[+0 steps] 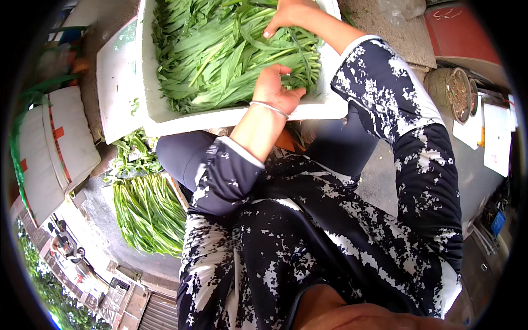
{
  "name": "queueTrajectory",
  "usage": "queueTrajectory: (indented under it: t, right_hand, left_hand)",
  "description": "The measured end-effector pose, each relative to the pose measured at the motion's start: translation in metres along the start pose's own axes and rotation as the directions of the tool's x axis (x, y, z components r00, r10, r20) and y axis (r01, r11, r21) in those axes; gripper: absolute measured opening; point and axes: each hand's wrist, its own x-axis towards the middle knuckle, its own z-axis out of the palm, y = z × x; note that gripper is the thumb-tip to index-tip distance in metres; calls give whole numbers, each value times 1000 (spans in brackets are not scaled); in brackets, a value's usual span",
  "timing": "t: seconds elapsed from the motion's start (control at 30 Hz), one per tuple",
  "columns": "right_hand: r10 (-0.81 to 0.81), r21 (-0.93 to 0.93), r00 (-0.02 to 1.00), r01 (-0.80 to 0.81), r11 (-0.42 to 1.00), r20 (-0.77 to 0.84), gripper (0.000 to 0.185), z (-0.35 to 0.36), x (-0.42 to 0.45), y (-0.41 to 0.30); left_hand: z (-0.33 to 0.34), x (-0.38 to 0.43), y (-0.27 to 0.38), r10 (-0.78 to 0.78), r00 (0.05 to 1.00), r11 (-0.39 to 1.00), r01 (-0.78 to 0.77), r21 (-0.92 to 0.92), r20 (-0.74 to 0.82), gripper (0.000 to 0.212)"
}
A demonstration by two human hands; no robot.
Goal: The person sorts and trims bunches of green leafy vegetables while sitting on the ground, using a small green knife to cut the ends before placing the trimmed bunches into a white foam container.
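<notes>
A white foam box point(247, 113) packed with long leafy greens point(210, 62) is in front of me, its near rim above my knees. My left hand point(275, 88), with a bangle at the wrist, lies at the near side of the greens by their cut stems point(311, 70). Its fingers are apart, and nothing shows held between them. Farther back, my right hand point(291, 15) rests on the greens near the box's right wall, thumb pointing left. Its other fingers are hidden, so its grip is unclear.
A foam lid or panel point(117, 86) leans left of the box. Bundled long greens point(150, 212) and loose leaves point(136, 152) lie by my left leg. Taped foam boxes point(57, 140) stand farther left. At right are a pot point(447, 93) and a red surface point(462, 35).
</notes>
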Motion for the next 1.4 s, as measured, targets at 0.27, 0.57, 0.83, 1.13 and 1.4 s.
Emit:
queueTrajectory:
  t: [0.27, 0.57, 0.83, 1.13, 1.4]
  right_hand:
    - [-145, 0, 989, 145, 989, -3, 64, 23, -5, 22]
    - [-204, 127, 979, 202, 971, 2, 77, 28, -69, 45]
    - [-162, 158, 978, 182, 971, -128, 51, 24, 42, 39]
    - [-242, 165, 926, 200, 966, 291, 79, 40, 38, 26]
    - [-243, 473, 870, 13, 881, 428, 56, -13, 23, -4]
  left_hand:
    - [8, 44, 0, 166, 976, 964, -191, -185, -142, 68]
    - [-3, 45, 1, 340, 938, 891, -344, -295, -68, 55]
    - [7, 43, -4, 354, 932, 881, -359, -307, -74, 56]
    - [4, 37, -2, 393, 919, 837, -373, -400, -36, 56]
    - [25, -22, 32, 444, 895, 862, -438, -254, -36, 59]
